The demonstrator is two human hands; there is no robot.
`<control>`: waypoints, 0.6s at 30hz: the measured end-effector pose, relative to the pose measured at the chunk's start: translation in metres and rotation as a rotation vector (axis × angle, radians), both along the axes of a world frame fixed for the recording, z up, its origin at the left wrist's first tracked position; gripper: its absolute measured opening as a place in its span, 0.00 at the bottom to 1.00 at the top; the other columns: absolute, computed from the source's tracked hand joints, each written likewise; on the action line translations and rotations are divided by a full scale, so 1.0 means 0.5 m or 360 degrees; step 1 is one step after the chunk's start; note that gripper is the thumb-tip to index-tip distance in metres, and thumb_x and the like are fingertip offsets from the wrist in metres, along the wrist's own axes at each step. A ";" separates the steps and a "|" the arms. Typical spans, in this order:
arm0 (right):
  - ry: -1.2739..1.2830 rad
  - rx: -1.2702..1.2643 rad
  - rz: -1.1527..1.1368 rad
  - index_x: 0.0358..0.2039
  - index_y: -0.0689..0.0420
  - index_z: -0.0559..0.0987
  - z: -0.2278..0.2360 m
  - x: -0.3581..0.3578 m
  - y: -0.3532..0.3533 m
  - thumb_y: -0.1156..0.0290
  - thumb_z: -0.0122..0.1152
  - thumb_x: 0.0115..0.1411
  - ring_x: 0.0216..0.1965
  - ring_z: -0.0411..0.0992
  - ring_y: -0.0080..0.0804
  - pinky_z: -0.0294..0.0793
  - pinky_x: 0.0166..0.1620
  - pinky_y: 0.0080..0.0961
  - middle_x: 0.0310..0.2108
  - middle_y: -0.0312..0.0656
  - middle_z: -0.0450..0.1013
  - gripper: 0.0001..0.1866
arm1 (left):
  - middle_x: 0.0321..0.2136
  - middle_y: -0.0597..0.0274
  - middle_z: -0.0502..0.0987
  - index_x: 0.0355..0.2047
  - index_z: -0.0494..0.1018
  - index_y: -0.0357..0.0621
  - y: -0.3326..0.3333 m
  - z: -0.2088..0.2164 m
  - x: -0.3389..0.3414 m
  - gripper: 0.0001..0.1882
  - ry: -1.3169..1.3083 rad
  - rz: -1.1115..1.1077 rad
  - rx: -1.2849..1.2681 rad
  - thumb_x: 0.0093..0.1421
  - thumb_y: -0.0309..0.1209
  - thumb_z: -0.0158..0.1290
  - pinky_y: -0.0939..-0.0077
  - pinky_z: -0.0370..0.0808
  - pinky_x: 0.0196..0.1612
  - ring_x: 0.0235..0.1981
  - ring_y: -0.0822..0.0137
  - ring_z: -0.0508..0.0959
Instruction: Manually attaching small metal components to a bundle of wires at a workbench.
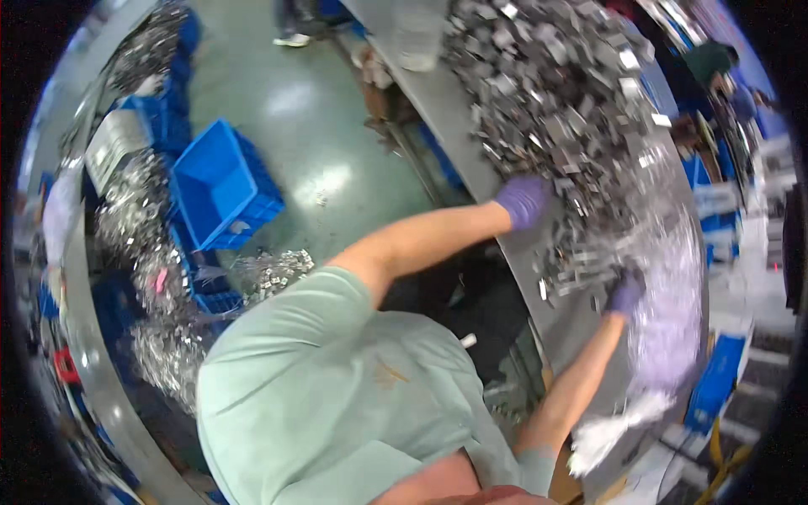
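A big heap of small grey metal pieces [564,93] covers much of the grey metal worktable [459,109]. Both my hands wear purple gloves. My left hand [525,202] rests against the heap's left edge, its fingertips blurred and partly lost among the pieces. At the heap's near end is my right hand [624,295], close to a few loose pieces [581,265] and touching or nearly touching a crumpled clear plastic bag [669,286]. The right glove's fingers are dark and smeared, so whether they grip anything does not show.
Left on the green floor [337,126] stands an empty blue crate [220,189]. Beyond it, blue bins overflow with shiny metal pieces [135,215]. White plastic [610,433] lies at the table's near right. A clear container [418,38] sits at the far table edge. Another person's legs [295,21] show at the top.
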State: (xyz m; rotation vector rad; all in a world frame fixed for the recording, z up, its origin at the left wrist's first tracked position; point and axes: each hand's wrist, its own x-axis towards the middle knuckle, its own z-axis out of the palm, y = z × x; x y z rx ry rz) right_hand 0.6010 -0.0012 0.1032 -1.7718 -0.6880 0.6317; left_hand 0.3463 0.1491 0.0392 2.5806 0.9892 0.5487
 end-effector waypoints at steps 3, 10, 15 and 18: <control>0.0328 0.0376 -0.0200 0.41 0.59 0.73 0.037 -0.065 -0.005 0.66 0.55 0.57 0.15 0.56 0.15 0.55 0.17 0.13 0.24 0.38 0.72 0.14 | 0.30 0.48 0.76 0.31 0.75 0.36 0.022 -0.095 0.046 0.14 -0.0138 0.0128 0.0221 0.45 0.30 0.50 0.61 0.74 0.31 0.30 0.52 0.78; 0.0945 0.0415 0.0537 0.45 0.59 0.69 -0.090 -0.189 0.039 0.61 0.55 0.59 0.26 0.70 0.26 0.68 0.26 0.19 0.35 0.41 0.73 0.18 | 0.30 0.47 0.75 0.35 0.74 0.44 0.019 -0.041 0.005 0.14 0.0047 0.0088 0.0070 0.45 0.28 0.50 0.61 0.74 0.29 0.28 0.53 0.77; 0.1061 0.0262 0.0649 0.48 0.62 0.66 -0.133 -0.273 0.096 0.67 0.51 0.60 0.35 0.74 0.40 0.72 0.31 0.27 0.41 0.49 0.72 0.18 | 0.29 0.48 0.76 0.28 0.75 0.39 0.004 -0.022 -0.027 0.11 0.0072 0.0002 0.0154 0.44 0.30 0.52 0.59 0.74 0.29 0.30 0.51 0.77; 0.1126 0.0307 0.0661 0.47 0.62 0.66 -0.161 -0.270 0.105 0.67 0.51 0.60 0.37 0.75 0.43 0.72 0.30 0.29 0.43 0.50 0.72 0.17 | 0.25 0.49 0.76 0.23 0.76 0.39 -0.008 -0.011 -0.052 0.10 0.0106 -0.0059 0.0203 0.41 0.31 0.53 0.60 0.74 0.29 0.28 0.51 0.77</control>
